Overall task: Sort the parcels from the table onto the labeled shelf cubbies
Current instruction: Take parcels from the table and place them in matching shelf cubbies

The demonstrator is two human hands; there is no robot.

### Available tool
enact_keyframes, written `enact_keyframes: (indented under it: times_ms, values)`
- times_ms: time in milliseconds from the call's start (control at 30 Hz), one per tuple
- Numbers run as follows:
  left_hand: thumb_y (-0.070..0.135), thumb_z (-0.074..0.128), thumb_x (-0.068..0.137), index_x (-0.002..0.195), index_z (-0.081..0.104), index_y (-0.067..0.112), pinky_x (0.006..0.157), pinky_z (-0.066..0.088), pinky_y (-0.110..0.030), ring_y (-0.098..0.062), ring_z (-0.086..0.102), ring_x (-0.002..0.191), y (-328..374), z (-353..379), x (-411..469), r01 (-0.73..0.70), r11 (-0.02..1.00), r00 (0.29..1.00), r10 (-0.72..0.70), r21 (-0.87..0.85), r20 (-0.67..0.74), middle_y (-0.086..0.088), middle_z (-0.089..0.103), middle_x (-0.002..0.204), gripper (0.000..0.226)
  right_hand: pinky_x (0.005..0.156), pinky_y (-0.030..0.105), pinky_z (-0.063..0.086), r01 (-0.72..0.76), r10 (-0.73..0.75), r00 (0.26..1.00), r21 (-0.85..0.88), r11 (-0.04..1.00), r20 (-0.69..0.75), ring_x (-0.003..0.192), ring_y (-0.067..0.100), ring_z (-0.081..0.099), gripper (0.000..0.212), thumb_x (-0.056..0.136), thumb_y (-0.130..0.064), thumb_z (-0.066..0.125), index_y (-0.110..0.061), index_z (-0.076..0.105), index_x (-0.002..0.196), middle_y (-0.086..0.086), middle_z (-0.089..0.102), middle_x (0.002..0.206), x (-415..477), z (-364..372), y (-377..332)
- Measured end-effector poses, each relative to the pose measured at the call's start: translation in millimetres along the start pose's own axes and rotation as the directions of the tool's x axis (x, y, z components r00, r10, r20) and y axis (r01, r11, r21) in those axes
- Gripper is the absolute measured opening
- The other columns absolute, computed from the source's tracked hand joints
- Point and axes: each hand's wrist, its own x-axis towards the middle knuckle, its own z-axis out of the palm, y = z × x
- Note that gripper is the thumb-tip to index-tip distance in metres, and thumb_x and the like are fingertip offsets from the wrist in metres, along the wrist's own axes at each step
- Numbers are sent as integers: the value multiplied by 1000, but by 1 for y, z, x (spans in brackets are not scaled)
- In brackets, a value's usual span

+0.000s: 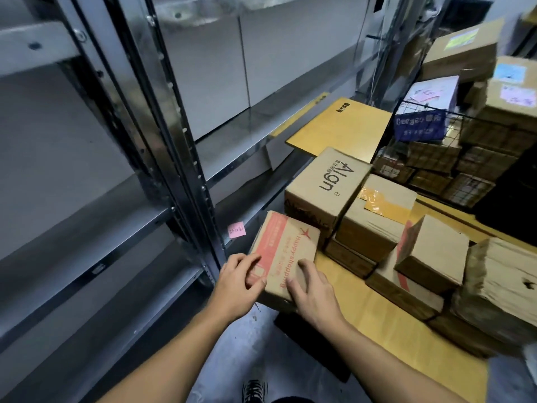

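Two bare forearms reach up from 6 o'clock to a red-printed parcel (286,251) at the table's (363,324) near left corner. The left hand (238,283) grips the parcel's left edge with curled fingers, and the right hand (313,292) clasps its near end, fingers bent over the top. At 1 o'clock from the parcel an "Align" box (328,181) stands touching it, with more cardboard boxes at 3 o'clock. A pink note (236,230) sits at 10 o'clock on the metal shelf (87,216) that fills the 9 o'clock side. A wire basket (430,158) of parcels is at 2 o'clock.
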Motion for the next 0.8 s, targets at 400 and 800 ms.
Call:
enact_keyframes:
  times_ms: [400, 800]
  values:
    - [14, 62, 93, 124, 54, 35, 87, 37, -5, -6, 56, 111, 55, -16, -62, -53, 910, 895, -139, -412, -423, 5, 53, 119, 38, 97, 29, 38, 220, -208, 976, 305, 927, -71, 121, 7, 47, 51, 94, -44, 66, -36, 44, 140, -11, 51, 137, -26, -57, -3]
    - [61, 65, 77, 140, 39, 39, 91, 43, -11, 3, 52, 121, 70, -3, -122, -77, 776, 899, -217, -626, -379, 23, 52, 134, 71, 109, 18, 25, 510, -516, 856, 119, 852, 22, 131, 0, 35, 40, 101, -31, 56, -38, 50, 140, -6, 43, 143, -63, -71, -5]
